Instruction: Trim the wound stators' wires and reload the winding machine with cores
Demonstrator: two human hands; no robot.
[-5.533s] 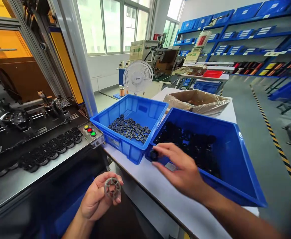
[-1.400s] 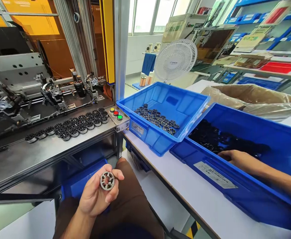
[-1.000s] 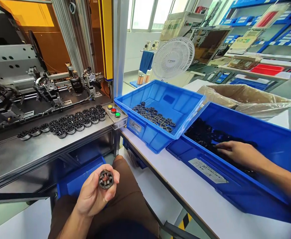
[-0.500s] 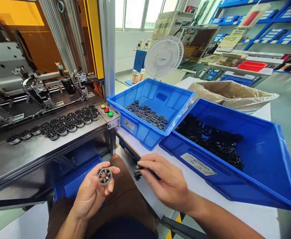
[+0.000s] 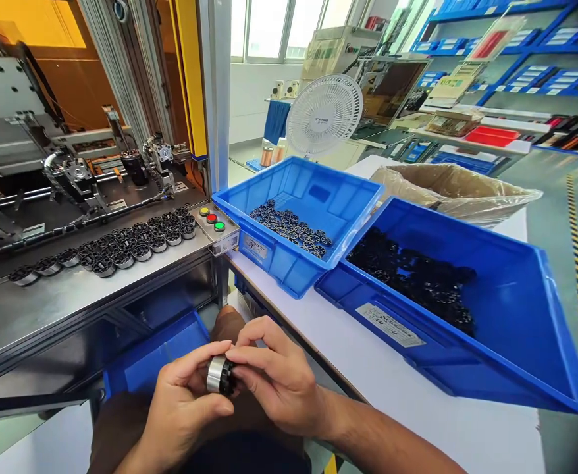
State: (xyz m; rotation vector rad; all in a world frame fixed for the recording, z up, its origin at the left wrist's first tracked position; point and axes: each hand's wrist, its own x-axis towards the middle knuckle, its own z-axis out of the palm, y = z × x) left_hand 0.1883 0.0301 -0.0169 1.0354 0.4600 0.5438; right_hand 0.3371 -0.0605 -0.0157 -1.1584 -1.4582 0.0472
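Observation:
My left hand [image 5: 178, 398] holds a round silver metal motor core [image 5: 214, 374] between thumb and fingers, turned on its side above my lap. Against the core's right face sits a black plastic toothed piece [image 5: 227, 378], pinched by the fingertips of my right hand [image 5: 286, 378]. The two parts touch; how far one is seated in the other is hidden by my fingers. Left of my hands, several cores with black plastic on them [image 5: 121, 247] stand in rows on a steel machine bench [image 5: 47, 306].
A blue bin [image 5: 279, 266] with metal cores stands right of a button box [image 5: 218, 227]. Beside it, a tilted blue bin [image 5: 506, 342] contains black plastic pieces [image 5: 417, 276]. A fan [image 5: 324, 115] and a plastic-lined box [image 5: 457, 181] are behind. Machine fixtures [image 5: 76, 174] are at left.
My right hand has moved left, bringing the black plastic piece to the metal core. My left hand has turned the core from face-on to side-on.

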